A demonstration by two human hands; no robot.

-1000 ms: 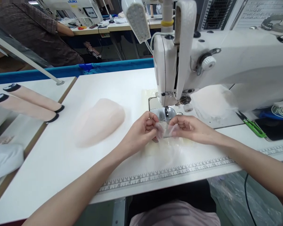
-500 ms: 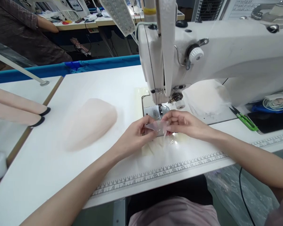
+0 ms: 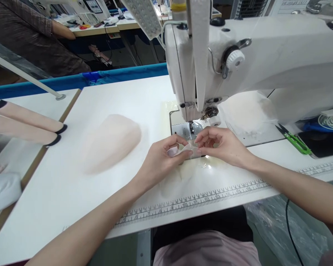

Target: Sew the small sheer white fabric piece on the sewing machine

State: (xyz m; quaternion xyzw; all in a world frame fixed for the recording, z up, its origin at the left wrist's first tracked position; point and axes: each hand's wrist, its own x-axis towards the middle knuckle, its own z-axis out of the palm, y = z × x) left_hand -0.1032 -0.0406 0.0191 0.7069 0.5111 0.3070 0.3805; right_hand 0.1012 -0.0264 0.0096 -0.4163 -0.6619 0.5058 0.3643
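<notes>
Left hand (image 3: pixel 162 159): fingers pinched on a small sheer fabric piece (image 3: pixel 187 149).
Right hand (image 3: pixel 222 146): pinching the same piece's other end.
Place: just before the sewing machine (image 3: pixel 238 66) needle.

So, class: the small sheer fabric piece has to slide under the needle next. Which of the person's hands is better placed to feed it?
Probably the right hand: it pinches the sheer fabric piece just in front of the needle. The left hand grips the piece's nearer end, farther from the needle.
</notes>
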